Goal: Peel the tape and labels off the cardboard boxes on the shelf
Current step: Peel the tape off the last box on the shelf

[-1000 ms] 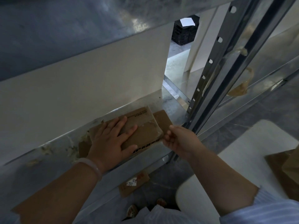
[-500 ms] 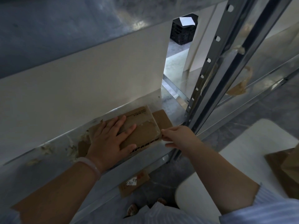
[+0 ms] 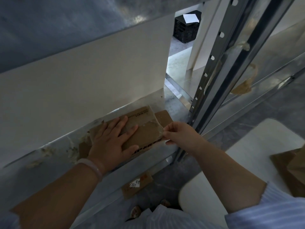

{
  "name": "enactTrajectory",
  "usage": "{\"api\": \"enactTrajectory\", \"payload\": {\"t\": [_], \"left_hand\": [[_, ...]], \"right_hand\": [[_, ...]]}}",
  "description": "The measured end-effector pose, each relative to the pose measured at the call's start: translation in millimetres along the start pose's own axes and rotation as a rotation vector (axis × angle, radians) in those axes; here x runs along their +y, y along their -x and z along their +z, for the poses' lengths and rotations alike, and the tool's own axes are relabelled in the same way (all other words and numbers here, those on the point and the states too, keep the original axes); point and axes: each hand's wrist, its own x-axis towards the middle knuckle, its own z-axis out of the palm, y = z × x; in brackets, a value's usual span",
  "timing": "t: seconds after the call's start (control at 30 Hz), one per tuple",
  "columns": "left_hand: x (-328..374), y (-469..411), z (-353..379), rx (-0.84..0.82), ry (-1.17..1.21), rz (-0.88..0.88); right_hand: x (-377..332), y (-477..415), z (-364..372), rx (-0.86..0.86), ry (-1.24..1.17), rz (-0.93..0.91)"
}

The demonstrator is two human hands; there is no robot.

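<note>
A flattened cardboard box (image 3: 145,134) with black print along its near edge lies on the metal shelf (image 3: 153,156), on top of another brown cardboard piece (image 3: 164,117). My left hand (image 3: 112,141) presses flat on the box's left half, fingers spread. At the box's right end my right hand (image 3: 179,135) pinches the edge of a clear tape strip (image 3: 156,124) that runs across that end, its torn whitish border showing.
Torn tape and paper scraps (image 3: 72,151) stick to the shelf at the left. A perforated steel upright (image 3: 209,63) stands to the right. A cardboard piece with a white label (image 3: 137,185) lies on the floor below. A white surface (image 3: 247,162) holding cardboard sits at right.
My right hand has moved left from beside the box onto its right end, and its fingertips now pinch the tape edge. My left hand has stayed pressed on the box.
</note>
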Motion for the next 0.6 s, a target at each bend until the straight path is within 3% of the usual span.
{"api": "enactTrajectory", "payload": {"t": [0.17,0.33,0.6], "left_hand": [[0,0,1,-0.001,-0.009,0.001],[0,0,2,0.001,-0.010,-0.015],[0,0,1,-0.008,0.010,-0.030]], "right_hand": [[-4,1,4,0.007,-0.192,0.082],[-16,-2,8,0.065,0.211,0.018],[-16,-2,17,0.182,0.401,-0.084]]}}
